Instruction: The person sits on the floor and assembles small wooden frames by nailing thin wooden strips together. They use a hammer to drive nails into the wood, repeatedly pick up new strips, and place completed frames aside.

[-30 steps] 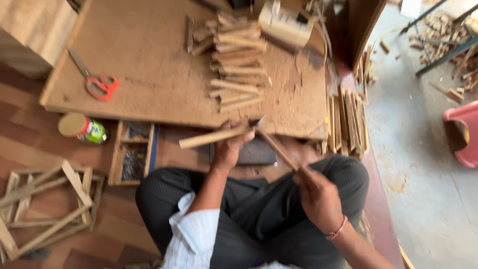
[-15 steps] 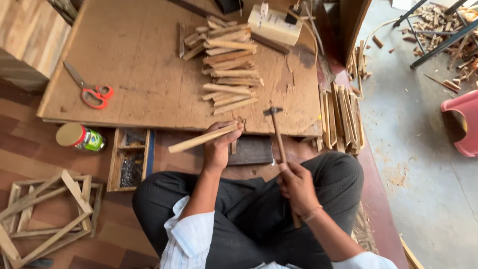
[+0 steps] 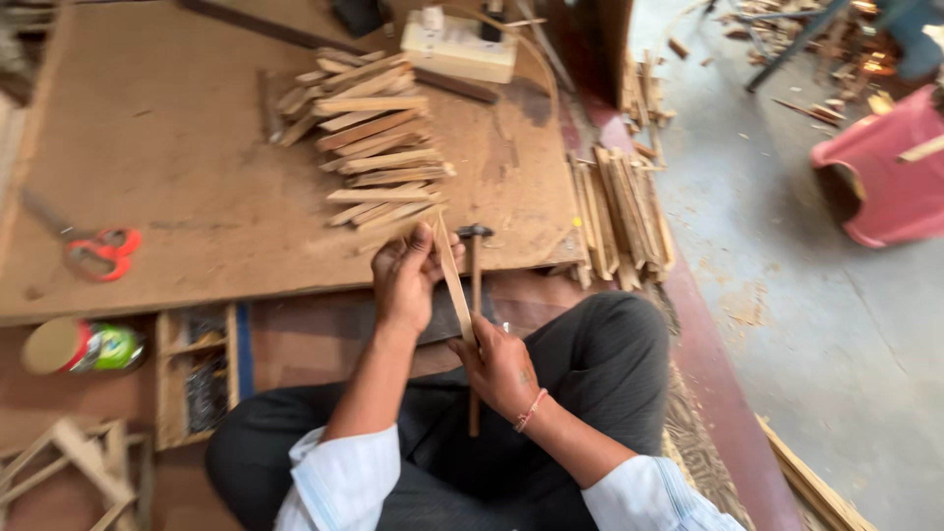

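Workshop floor: grey concrete [image 3: 846, 324] at right, littered with offcuts; a pink plastic tub [image 3: 885, 172] far right. Low plywood board [image 3: 167, 187] fills the left and far middle, carrying a heap of wooden slats [image 3: 369, 147], red-handled scissors [image 3: 98, 251] and a pale power strip [image 3: 457, 49]. More slats [image 3: 619, 211] lie stacked off its right edge. Near, left hand [image 3: 408, 280] clamps fingers on a thin wooden strip [image 3: 452, 280]; right hand [image 3: 501, 364] is closed round a hammer [image 3: 475, 295], head up beside the strip.
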Available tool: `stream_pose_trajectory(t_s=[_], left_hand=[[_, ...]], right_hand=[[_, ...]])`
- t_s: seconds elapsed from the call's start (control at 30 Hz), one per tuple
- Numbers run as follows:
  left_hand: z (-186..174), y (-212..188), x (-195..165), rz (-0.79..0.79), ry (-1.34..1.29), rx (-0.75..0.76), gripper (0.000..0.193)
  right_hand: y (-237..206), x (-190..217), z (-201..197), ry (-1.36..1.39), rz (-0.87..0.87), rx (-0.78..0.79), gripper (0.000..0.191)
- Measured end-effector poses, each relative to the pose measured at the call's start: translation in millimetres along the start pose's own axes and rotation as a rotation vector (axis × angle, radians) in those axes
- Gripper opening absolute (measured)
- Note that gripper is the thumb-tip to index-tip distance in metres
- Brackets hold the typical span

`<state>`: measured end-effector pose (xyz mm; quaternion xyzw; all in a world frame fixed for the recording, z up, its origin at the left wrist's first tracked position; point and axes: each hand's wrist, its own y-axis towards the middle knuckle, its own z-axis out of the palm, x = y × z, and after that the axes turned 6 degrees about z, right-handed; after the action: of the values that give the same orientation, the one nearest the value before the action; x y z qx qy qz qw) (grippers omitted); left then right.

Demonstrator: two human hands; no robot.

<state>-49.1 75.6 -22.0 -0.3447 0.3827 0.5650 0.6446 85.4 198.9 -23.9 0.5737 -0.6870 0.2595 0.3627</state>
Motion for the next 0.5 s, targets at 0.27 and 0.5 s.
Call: stream_pose_trajectory(t_s=[0.27,0.5], left_hand=[[-37.2,83.4,-15.9,0.616,1.731,-0.090,0.040],[-44.2,92.7,-24.0,0.313,1.785,0.051,0.045]], right_hand=[[142.6,-55.6,-79.2,-0.050,0.418,0.090,0.033],[191.5,-118.2,-136.4,-0.068,0.215,-0.056,0.038]])
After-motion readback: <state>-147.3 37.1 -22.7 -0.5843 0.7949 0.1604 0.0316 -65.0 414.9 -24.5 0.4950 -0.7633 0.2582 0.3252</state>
